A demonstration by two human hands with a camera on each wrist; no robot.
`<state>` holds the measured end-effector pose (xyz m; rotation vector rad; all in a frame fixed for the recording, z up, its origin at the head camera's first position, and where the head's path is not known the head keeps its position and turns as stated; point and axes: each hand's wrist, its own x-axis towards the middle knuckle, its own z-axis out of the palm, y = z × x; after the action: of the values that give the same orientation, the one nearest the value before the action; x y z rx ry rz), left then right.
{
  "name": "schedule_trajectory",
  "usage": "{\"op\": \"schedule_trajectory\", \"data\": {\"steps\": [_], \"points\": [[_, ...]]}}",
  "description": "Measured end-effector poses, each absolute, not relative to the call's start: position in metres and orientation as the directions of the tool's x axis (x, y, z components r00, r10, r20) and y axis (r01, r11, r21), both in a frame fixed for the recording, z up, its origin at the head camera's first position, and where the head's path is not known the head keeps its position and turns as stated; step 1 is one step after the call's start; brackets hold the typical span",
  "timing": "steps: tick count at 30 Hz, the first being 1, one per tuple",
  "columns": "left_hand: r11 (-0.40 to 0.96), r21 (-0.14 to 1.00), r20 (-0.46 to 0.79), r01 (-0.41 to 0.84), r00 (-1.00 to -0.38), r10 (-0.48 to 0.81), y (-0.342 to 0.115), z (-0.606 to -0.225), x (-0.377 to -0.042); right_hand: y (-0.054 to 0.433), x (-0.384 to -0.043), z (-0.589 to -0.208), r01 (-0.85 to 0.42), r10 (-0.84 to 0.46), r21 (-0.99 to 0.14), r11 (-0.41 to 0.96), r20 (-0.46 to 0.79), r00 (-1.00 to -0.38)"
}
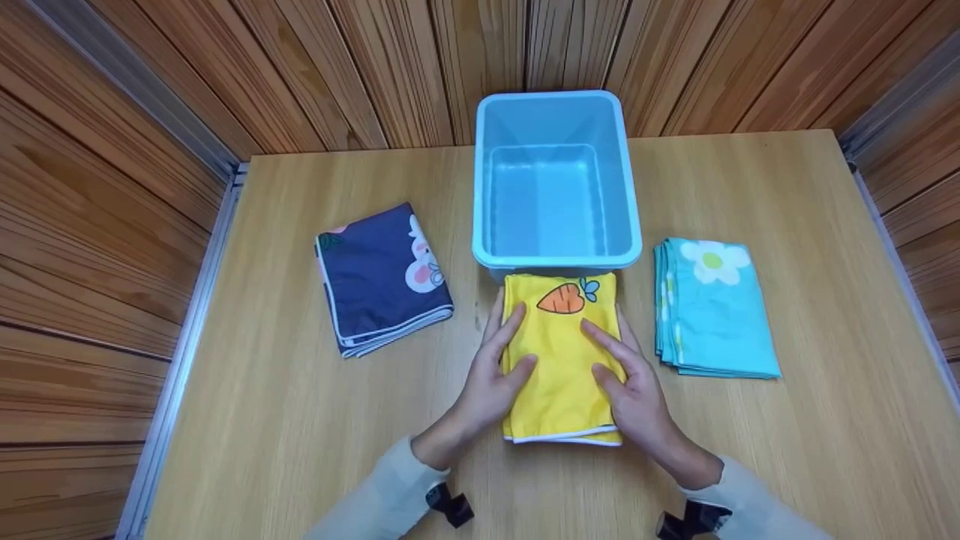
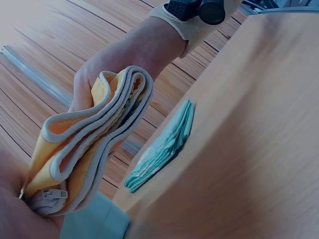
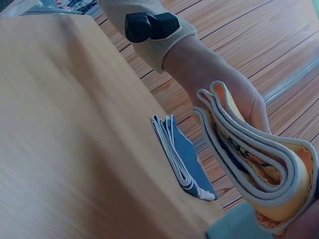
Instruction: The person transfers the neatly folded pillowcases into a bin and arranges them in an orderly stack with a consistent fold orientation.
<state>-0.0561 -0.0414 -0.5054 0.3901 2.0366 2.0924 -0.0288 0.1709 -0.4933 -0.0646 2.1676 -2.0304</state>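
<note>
A folded yellow zipped fabric cover [image 1: 562,375] with a carrot print and white edging is held between both hands, just in front of the blue bin. My left hand [image 1: 491,382] grips its left side, thumb on top and other fingers along the side and beneath. My right hand [image 1: 637,390] grips the opposite side the same way. Both wrist views show the cover raised off the table, its layers looped at the near end. A zip pull [image 2: 54,193] shows among the folds in the left wrist view. The fingers under the cover are mostly hidden.
An open light-blue plastic bin [image 1: 556,262] stands at the table's back edge, with nothing inside. To the left lies a folded navy cloth [image 1: 375,277] with a rabbit print. A folded turquoise cloth [image 1: 720,322] with a white flower lies to the right. Wooden panels [image 1: 450,60] border the table.
</note>
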Motion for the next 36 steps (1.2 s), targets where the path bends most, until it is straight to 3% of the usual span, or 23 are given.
{"op": "schedule_trajectory", "data": {"steps": [36], "points": [[-0.097,0.995,0.064,0.035,-0.948,0.313,-0.047,-0.482,-0.056,0.171,-0.030,-0.472,0.017,-0.143,-1.000,0.025,-0.021,-0.989]]}}
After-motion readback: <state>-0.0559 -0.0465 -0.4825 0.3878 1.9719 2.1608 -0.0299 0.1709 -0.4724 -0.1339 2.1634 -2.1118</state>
